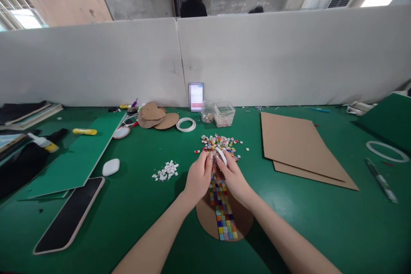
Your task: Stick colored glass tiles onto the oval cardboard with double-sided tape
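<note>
A thin white ring (221,156), which looks like a roll of tape, is pinched between the fingers of my right hand (236,180). Close against it, my left hand (199,174) is closed in a pinch; what lies between those fingertips is too small to make out. Below both hands is a round cardboard disc (206,216) on the table. A strip of colourful square mosaic tiles (225,214) runs down its middle, its far end partly covered by my hands. Just beyond my fingers spreads a pile of loose coloured tiles (221,141).
White paper bits (166,171) lie left of my hands, near a white case (111,167) and a phone (70,216). Cardboard sheets (295,145) lie right. Behind are cardboard discs (152,113), a white roll (186,125) and clear containers (224,114), before a partition (272,60).
</note>
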Demonstrator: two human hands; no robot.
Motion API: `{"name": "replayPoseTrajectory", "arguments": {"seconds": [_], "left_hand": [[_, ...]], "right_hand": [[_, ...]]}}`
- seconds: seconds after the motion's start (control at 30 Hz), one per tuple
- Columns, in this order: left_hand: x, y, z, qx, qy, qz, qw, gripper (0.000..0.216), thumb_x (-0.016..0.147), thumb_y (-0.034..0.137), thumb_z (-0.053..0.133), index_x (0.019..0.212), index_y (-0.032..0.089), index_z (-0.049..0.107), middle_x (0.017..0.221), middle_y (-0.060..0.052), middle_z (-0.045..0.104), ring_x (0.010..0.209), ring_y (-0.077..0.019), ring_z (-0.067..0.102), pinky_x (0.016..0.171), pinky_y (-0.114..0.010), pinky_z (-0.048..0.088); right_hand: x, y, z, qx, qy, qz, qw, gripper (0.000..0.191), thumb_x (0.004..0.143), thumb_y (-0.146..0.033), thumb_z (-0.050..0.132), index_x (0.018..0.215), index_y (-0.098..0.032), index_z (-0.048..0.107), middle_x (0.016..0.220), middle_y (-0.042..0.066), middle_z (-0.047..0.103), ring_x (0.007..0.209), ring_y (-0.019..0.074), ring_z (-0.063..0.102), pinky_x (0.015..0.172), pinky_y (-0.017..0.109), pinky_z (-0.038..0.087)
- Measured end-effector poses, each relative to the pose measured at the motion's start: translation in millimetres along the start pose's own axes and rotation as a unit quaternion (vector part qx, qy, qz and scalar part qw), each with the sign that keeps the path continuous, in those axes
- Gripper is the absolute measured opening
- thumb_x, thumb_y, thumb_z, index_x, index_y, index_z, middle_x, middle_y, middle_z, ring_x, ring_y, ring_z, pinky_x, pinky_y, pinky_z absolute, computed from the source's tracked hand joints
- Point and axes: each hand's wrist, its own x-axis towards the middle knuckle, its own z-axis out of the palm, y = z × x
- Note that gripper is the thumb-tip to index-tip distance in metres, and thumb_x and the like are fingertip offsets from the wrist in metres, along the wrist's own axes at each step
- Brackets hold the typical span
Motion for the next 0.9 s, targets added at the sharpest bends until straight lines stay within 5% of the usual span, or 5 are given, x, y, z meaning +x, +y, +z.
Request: {"name": "replayPoseTrajectory", "arguments": {"seconds": [0.23, 0.9], "left_hand": [[0.5, -1.6, -0.8, -0.012, -0.004, 0.012, 1.000, 0.026, 0.092, 0.033, 0.026, 0.072, 0.021, 0.039, 0.063, 0.003, 0.048, 0.057, -0.0124, 0.048, 0.056, -0.023, 0.033], [-0.1, -3.8, 0.7, 0.027, -0.042, 0.018, 0.999, 0.023, 0.092, 0.033, 0.027, 0.075, 0.022, 0.036, 0.066, 0.003, 0.048, 0.060, -0.0137, 0.048, 0.055, -0.022, 0.031]], "right_hand": [[1.8, -5.3, 0.1, 0.044, -0.013, 0.028, 0.999, 0.015, 0.084, -0.037, 0.048, 0.078, -0.024, 0.044, 0.056, -0.005, 0.046, 0.052, 0.0132, 0.048, 0.048, 0.024, 0.039], [2.4, 0.9, -2.4, -0.065, -0.001, -0.022, 0.998, 0.008, 0.084, -0.032, 0.044, 0.082, -0.025, 0.047, 0.055, -0.003, 0.046, 0.065, 0.0190, 0.054, 0.055, 0.029, 0.043]]}}
